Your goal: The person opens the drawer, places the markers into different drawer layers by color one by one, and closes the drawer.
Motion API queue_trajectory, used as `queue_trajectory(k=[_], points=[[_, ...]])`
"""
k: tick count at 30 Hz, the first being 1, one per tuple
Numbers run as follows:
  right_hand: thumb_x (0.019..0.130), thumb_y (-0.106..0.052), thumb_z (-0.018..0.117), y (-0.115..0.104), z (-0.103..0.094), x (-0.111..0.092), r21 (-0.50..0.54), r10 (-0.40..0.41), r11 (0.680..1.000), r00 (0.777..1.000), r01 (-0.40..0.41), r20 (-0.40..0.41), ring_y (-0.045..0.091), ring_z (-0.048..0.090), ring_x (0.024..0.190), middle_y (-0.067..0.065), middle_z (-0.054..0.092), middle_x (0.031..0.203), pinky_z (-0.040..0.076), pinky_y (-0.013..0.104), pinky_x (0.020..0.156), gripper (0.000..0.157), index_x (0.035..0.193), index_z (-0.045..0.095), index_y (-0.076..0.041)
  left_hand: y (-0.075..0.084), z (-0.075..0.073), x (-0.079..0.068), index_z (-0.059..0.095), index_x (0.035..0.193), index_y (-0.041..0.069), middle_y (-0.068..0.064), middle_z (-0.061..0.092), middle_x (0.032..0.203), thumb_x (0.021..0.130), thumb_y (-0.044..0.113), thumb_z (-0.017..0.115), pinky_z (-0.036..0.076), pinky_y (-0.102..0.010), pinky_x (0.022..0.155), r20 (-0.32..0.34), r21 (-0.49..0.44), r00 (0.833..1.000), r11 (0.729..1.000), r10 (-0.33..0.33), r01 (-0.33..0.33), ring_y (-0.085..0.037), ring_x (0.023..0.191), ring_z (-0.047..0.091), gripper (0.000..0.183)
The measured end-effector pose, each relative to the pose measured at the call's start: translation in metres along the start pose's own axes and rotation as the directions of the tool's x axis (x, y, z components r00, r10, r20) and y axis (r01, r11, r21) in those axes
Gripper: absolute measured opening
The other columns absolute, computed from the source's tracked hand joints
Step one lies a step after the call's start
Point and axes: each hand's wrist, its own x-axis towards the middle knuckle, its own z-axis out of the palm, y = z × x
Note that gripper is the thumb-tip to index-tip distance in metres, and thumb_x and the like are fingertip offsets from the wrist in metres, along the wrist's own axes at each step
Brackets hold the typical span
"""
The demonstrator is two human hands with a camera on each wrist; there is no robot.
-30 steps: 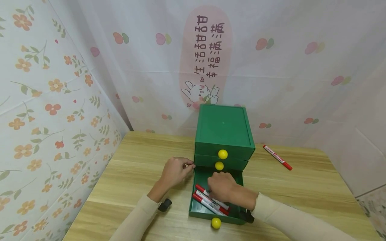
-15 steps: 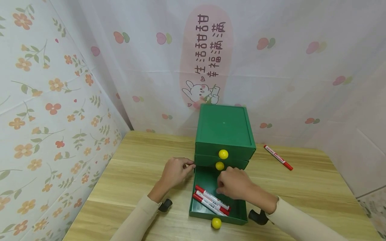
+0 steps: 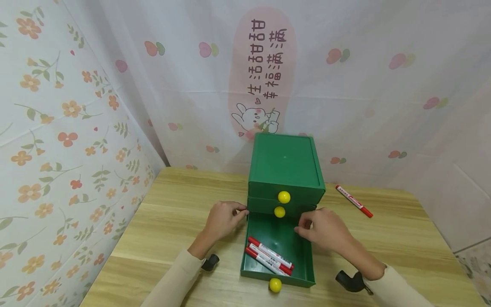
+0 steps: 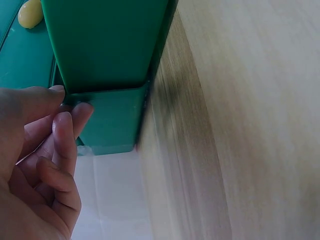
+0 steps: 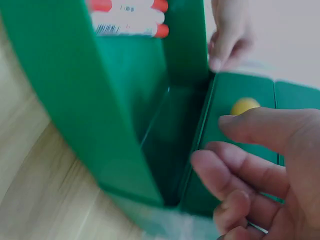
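Observation:
A green drawer cabinet (image 3: 284, 162) with yellow ball knobs stands at the back of the table. Its bottom drawer (image 3: 278, 279) is pulled out, and several red-capped markers (image 3: 268, 256) lie in its front left part. My left hand (image 3: 223, 219) pinches the cabinet's left front edge between thumb and fingertips, also seen with the cabinet's side (image 4: 105, 45) in the left wrist view. My right hand (image 3: 326, 228) is over the drawer's right wall near the back, fingers loosely curved and holding nothing. In the right wrist view that hand (image 5: 265, 170) is in front of the closed drawer fronts.
One red marker (image 3: 353, 200) lies on the wooden table (image 3: 184, 192) to the right of the cabinet. A printed white curtain (image 3: 184, 106) hangs behind the table, and a floral one (image 3: 69, 170) on the left.
My right hand has moved right and away from the markers, from over the drawer's middle to its right wall, uncovering the markers. My left hand has stayed at the cabinet edge.

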Motion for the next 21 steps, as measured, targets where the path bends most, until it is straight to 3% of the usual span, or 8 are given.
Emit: queue_trajectory(k=[6, 10, 16, 21], points=[[0.085, -0.025, 0.076, 0.035, 0.000, -0.008, 0.036, -0.043, 0.998, 0.988, 0.049, -0.145, -0.001, 0.045, 0.053, -0.023, 0.054, 0.063, 0.040, 0.021, 0.050, 0.018, 0.071, 0.066, -0.029, 0.000, 0.000, 0.000, 0.080, 0.091, 0.015, 0.006, 0.074, 0.086, 0.088, 0.026, 0.076, 0.047, -0.016, 0.057, 0.002, 0.000, 1.000, 1.000, -0.006, 0.006, 0.000, 0.064, 0.058, 0.012], [0.086, -0.022, 0.075, 0.061, 0.000, -0.013, 0.078, -0.026, 0.996, 0.984, 0.040, -0.175, -0.001, 0.048, 0.057, -0.023, 0.056, 0.067, 0.041, 0.022, 0.052, 0.017, 0.075, 0.066, -0.031, 0.001, 0.000, 0.000, 0.080, 0.091, 0.013, 0.005, 0.074, 0.086, 0.088, 0.025, 0.075, 0.047, -0.016, 0.056, 0.002, 0.002, 1.000, 1.000, -0.002, 0.002, 0.000, 0.063, 0.058, 0.013], [0.088, -0.025, 0.074, 0.100, 0.000, -0.015, 0.128, 0.076, 0.991, 0.970, -0.048, -0.229, 0.007, 0.057, 0.068, -0.014, 0.066, 0.079, 0.045, 0.027, 0.056, 0.004, 0.085, 0.072, -0.024, 0.001, 0.000, 0.000, 0.080, 0.092, 0.014, 0.005, 0.075, 0.088, 0.089, 0.026, 0.075, 0.047, -0.017, 0.057, 0.008, 0.008, 1.000, 1.000, -0.005, 0.005, 0.000, 0.066, 0.059, 0.013], [0.092, -0.036, 0.069, 0.132, -0.001, -0.015, 0.169, 0.220, 0.968, 0.948, -0.184, -0.229, 0.019, 0.060, 0.078, 0.000, 0.070, 0.091, 0.045, 0.034, 0.063, 0.024, 0.100, 0.072, -0.013, 0.001, 0.000, 0.000, 0.080, 0.091, 0.013, 0.004, 0.075, 0.087, 0.088, 0.025, 0.075, 0.047, -0.017, 0.057, 0.003, 0.008, 1.000, 1.000, 0.004, -0.004, -0.001, 0.065, 0.060, 0.013]])
